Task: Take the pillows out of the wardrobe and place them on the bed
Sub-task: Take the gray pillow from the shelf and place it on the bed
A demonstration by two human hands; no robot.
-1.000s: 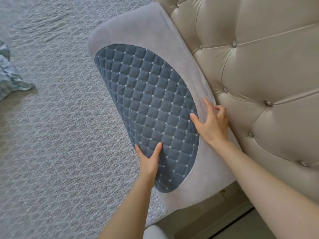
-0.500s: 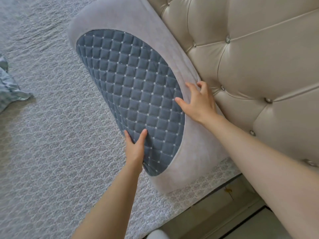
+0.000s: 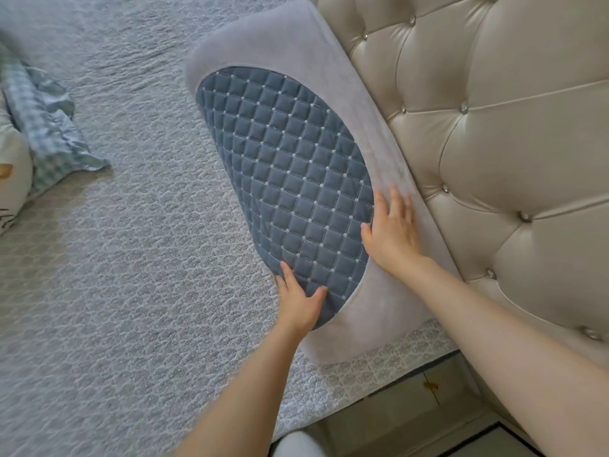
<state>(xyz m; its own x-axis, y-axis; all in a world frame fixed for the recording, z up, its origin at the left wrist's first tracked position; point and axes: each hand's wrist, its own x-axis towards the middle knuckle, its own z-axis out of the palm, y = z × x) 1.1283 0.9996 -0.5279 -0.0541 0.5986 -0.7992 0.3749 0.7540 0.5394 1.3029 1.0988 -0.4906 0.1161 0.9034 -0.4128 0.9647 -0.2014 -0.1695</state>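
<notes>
A grey pillow (image 3: 283,37) with a dark blue quilted oval panel lies on the bed (image 3: 115,291), leaning against the tufted beige headboard (image 3: 494,143). My left hand (image 3: 300,301) rests flat on the panel's lower edge, fingers spread. My right hand (image 3: 392,229) lies flat on the pillow's right side, where the blue panel meets the grey border, next to the headboard. Neither hand grips the pillow.
The bed has a grey patterned quilted cover. A blue checked cloth (image 3: 46,127) and a white pillow edge (image 3: 13,179) lie at the left. The bed's near edge and the floor (image 3: 412,420) show at the bottom right.
The pillow has settled further onto the bed against the headboard. Both hands shifted along its lower end, and my right hand flattened from a curled hold on the edge.
</notes>
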